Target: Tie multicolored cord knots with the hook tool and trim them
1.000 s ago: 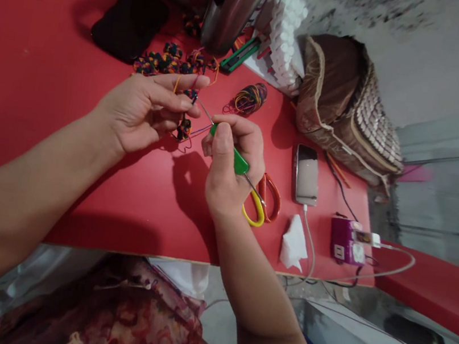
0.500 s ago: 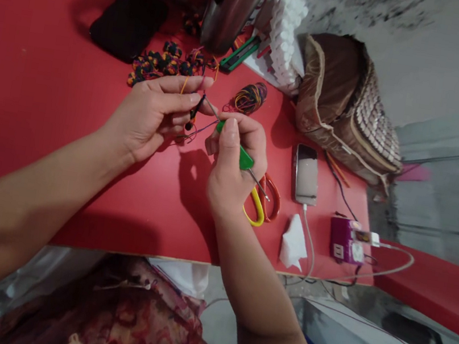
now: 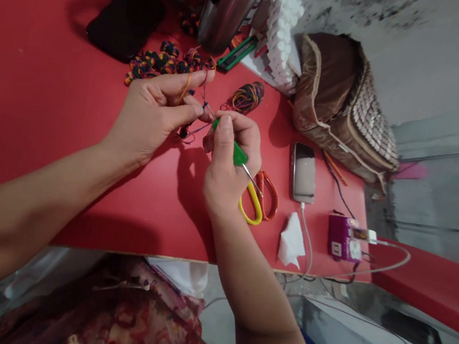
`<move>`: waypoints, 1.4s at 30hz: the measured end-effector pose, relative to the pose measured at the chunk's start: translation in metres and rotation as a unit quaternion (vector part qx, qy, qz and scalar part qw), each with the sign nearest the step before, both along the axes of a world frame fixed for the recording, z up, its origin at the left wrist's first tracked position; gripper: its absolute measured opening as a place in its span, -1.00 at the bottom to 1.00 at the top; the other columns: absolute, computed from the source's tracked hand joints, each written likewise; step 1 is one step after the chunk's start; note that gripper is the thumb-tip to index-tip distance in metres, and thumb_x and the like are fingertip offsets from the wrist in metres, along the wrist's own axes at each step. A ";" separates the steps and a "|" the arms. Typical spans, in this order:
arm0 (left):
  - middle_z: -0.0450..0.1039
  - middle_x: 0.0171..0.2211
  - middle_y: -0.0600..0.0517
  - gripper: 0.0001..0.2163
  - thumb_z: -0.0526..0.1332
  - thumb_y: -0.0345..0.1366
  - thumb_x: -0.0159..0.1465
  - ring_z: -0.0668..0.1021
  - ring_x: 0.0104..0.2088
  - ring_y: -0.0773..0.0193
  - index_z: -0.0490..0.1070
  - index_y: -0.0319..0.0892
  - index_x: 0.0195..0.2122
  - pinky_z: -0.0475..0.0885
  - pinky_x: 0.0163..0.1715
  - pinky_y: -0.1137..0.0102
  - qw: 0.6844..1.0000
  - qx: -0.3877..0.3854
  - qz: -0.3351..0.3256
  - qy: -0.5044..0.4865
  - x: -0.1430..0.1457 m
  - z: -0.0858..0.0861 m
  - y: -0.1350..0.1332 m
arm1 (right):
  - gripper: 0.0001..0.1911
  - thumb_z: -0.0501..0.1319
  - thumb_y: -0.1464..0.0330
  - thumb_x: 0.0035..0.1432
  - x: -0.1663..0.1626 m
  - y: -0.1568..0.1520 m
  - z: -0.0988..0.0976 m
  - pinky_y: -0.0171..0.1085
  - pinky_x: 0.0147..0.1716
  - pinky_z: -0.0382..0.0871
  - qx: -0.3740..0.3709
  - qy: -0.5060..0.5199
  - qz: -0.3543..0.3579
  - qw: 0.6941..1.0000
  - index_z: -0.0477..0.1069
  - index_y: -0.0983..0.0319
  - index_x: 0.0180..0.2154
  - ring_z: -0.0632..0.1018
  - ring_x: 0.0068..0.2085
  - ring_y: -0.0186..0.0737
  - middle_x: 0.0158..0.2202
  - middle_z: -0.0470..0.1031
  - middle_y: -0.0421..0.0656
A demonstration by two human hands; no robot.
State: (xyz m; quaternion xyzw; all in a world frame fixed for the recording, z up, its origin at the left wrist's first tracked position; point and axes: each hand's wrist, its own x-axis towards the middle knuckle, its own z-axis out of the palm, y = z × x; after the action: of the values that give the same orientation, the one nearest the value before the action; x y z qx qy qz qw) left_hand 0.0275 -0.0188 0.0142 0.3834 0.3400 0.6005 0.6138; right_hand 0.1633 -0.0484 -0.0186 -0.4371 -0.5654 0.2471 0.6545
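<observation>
My left hand pinches a small piece of dark crochet work, with yarn looped over its raised index finger. Most of the piece is hidden behind the fingers. My right hand is closed around the green handle of a crochet hook. One metal end meets the yarn at my left fingertips; the other sticks out below my right hand. A small ball of multicoloured yarn lies just beyond my right hand. Several finished yarn pieces are heaped behind my left hand.
Scissors with yellow and red handles lie by my right wrist. A phone on a cable, a crumpled white tissue and a purple box are to the right. Behind stand a metal bottle, a green cutter and a brown bag.
The left thumb and fingers have shifted on the work, and the dark piece is now more covered. The hook's tip stays at the yarn, with a loop showing on it.
</observation>
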 end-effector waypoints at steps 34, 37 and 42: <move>0.62 -0.39 0.10 -0.72 0.67 -0.32 0.14 0.62 -0.31 0.14 0.78 0.08 -0.14 0.52 -0.25 0.20 0.999 0.006 0.036 0.025 0.010 -0.004 -0.005 | -0.67 0.24 0.01 0.65 -0.007 -0.009 0.001 -0.09 -0.08 0.71 0.003 -0.101 -0.054 0.993 0.58 0.12 0.03 0.72 -0.07 -0.10 -0.08 0.62 -0.10; 0.58 -0.42 0.08 -0.65 0.71 -0.25 0.14 0.68 -0.26 0.03 0.75 0.08 -0.06 0.48 -0.31 0.18 0.999 -0.025 -0.014 0.017 0.006 -0.003 -0.006 | -0.71 0.23 0.02 0.65 -0.006 -0.011 -0.003 0.04 0.19 0.70 -0.037 -0.127 -0.049 0.990 0.56 0.03 0.11 0.68 0.14 0.00 0.03 0.61 -0.04; 0.55 -0.47 0.08 -0.59 0.74 -0.28 0.03 0.61 -0.37 0.07 0.77 0.08 -0.09 0.32 -0.42 0.19 0.997 -0.053 -0.056 -0.012 -0.008 0.001 0.001 | -0.67 0.25 -0.01 0.64 -0.001 -0.012 -0.001 0.02 0.15 0.67 -0.011 -0.116 0.003 0.993 0.56 0.05 0.12 0.67 0.09 0.00 0.02 0.64 -0.02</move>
State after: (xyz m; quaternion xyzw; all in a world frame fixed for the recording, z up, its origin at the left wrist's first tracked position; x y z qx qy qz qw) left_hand 0.0190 -0.0180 0.0156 0.3612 0.3425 0.5508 0.6699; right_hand 0.1622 -0.0609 -0.0196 -0.4683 -0.6357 0.2030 0.5792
